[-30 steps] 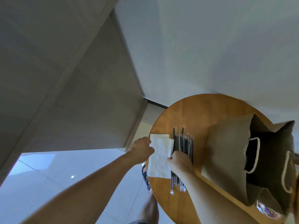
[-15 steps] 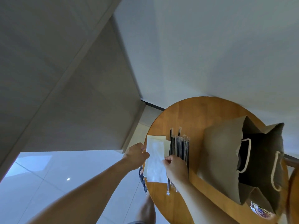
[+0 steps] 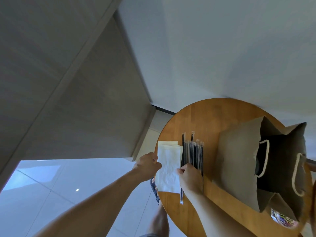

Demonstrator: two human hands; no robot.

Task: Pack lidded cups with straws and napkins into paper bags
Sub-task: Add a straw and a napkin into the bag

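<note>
Now that top napkin [image 3: 168, 170] has slid off stack [image 3: 168, 144] at table [image 3: 205, 117] edge, left hand [image 3: 147, 165] and right hand [image 3: 189, 177] pinch its sides; straws [image 3: 193, 154] beside, bag [image 3: 239, 161] gaping: napkin likely goes in next

Bare forearms [image 3: 106, 197]; dark sandal [image 3: 153, 189], perhaps blue; grey shorts edge [image 3: 148, 235].

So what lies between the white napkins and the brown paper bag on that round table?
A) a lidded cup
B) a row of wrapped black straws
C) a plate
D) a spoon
B: the wrapped black straws lie side by side on the table, with the napkins on one side of them and the paper bag on the other.
</note>
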